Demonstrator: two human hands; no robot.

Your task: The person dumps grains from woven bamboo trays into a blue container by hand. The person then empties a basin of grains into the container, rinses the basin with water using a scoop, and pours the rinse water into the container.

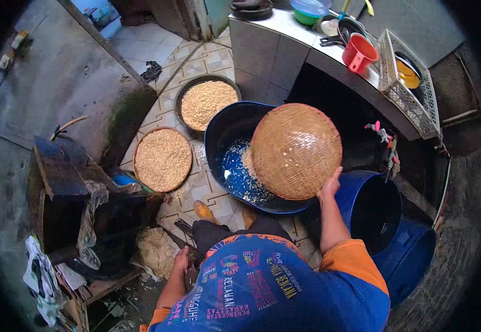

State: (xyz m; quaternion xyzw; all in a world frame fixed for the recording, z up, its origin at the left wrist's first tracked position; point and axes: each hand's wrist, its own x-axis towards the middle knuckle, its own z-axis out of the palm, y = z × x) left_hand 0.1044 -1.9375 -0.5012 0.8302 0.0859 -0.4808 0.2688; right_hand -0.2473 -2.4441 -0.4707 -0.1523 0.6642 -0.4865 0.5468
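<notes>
My right hand [330, 185] is closed on the rim of a round woven bamboo basket [298, 149]. The basket is tipped over a large blue tub [218, 171], its underside facing me. Pale bean-like pieces lie scattered on the tub's bottom, with a small heap by the basket's edge; the inside of the basket is hidden. My left hand [181, 261] hangs low beside my leg, near a pale sack-like bundle [157, 252]. Its fingers are mostly hidden, and no held thing shows there.
On the tiled floor stand a dark basin [179, 113] and a shallow round tray [136, 152], both full of pale pieces. Blue barrels [356, 205] lie at the right. Behind, a tiled counter [260, 55] bears a red pitcher [359, 53] and a dish rack [387, 72].
</notes>
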